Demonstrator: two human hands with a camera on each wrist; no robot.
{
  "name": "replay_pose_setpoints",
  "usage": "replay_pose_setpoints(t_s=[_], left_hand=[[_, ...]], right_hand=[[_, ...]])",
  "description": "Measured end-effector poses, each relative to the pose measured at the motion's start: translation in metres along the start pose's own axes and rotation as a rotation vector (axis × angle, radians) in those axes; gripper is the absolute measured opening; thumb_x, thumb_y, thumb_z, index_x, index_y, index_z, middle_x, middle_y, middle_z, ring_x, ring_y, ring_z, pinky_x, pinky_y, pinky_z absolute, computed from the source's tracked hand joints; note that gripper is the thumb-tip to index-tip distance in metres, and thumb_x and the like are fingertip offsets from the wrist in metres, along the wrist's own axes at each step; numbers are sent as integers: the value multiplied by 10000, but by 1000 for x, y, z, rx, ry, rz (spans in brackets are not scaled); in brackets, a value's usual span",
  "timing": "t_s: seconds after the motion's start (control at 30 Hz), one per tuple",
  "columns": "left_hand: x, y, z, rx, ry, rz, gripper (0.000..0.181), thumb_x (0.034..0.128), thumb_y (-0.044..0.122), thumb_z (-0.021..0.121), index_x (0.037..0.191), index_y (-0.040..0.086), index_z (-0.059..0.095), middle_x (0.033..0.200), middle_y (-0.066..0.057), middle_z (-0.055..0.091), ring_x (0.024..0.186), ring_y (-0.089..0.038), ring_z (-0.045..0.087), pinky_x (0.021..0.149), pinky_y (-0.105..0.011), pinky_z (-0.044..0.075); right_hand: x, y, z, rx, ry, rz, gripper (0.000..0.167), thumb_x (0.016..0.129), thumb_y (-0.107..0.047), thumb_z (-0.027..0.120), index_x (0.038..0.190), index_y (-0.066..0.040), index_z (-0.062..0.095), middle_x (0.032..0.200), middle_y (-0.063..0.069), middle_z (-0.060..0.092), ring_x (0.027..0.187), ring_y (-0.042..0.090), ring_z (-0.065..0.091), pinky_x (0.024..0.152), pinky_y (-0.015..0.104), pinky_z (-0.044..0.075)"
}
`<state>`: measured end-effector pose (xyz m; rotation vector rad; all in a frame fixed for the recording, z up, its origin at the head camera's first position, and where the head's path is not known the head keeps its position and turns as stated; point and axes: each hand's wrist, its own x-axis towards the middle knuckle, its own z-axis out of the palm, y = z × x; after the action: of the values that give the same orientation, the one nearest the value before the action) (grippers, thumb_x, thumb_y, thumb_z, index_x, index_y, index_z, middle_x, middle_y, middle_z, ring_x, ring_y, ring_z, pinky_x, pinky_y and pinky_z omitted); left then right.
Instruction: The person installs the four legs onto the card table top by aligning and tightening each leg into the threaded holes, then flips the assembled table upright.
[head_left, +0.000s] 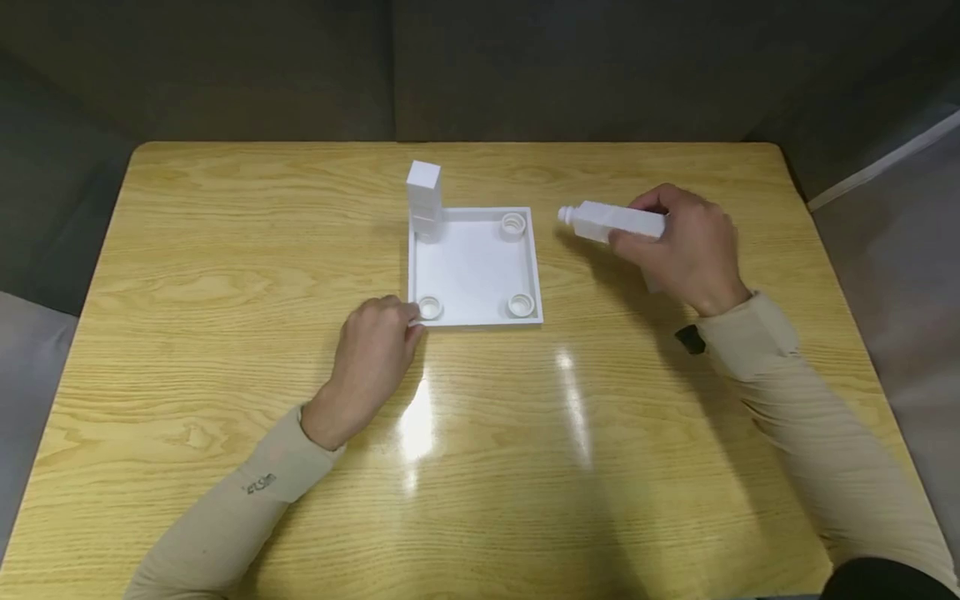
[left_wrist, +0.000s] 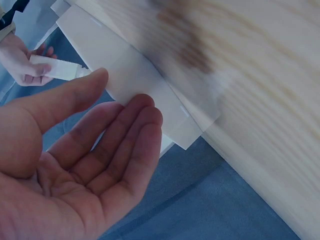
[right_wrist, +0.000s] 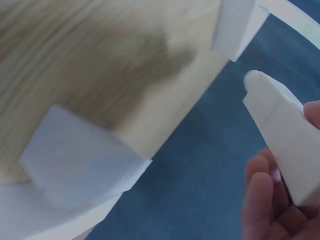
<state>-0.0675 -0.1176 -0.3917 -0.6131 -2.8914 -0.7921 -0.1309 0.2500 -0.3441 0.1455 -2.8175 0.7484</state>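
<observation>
A square white panel with a raised rim [head_left: 472,267], like a small upturned tabletop, lies on the table. Round threaded sockets mark three of its corners, among them the back right socket [head_left: 513,226]. At the back left corner a square white leg [head_left: 425,196] stands upright. My left hand [head_left: 371,350] pinches the panel's near left corner between thumb and fingers. To the right of the panel, my right hand [head_left: 693,246] grips a second white leg [head_left: 615,221], held tilted above the table. Its threaded tip points left, apart from the panel.
The wood-grain table [head_left: 225,250] extends around the panel. Dark partition walls [head_left: 525,67] stand behind it and to the sides. Beneath my right hand a small pale piece [head_left: 651,279] shows, mostly hidden. A dark rounded object [head_left: 888,579] sits at the lower right edge.
</observation>
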Motion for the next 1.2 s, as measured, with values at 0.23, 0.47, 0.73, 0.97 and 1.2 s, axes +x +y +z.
replay_pose_setpoints(t_s=[0.23,0.47,0.73,0.97,1.2], left_hand=[[0,1,-1,-5,8,-1,113,879,-74,876,958,-103,800,847,-227,751,769,-356,744,700,-445,649],[1,2,-1,-7,15,7,94,888,-76,867,949,-102,801,831,-220,746,751,-346,735,693,-446,644],[1,3,-2,-12,24,9,84,893,-73,864,940,-102,800,827,-219,746,746,-344,732,690,-451,644],[1,4,-2,-7,21,11,80,897,-67,863,927,-101,797,828,-213,748,744,-336,730,692,-449,643],[0,6,-3,-3,21,11,88,892,-68,867,931,-104,796,830,-217,750,748,-344,733,692,-460,644]], right_hand=[[9,-15,2,202,87,64,416,851,-302,863,1143,-19,777,1086,127,746,858,202,589,678,289,394],[20,-26,11,439,191,66,339,826,-197,902,1093,-18,796,993,-31,687,840,118,605,644,193,479],[35,-40,21,755,238,96,291,799,-47,924,1068,-39,813,1008,24,672,990,166,638,734,196,592],[43,-51,23,838,229,79,223,839,-71,901,1035,-67,796,977,57,758,791,148,686,681,211,567],[45,-56,25,579,163,-12,200,857,-125,885,974,-68,733,871,-55,732,751,82,694,661,165,566]])
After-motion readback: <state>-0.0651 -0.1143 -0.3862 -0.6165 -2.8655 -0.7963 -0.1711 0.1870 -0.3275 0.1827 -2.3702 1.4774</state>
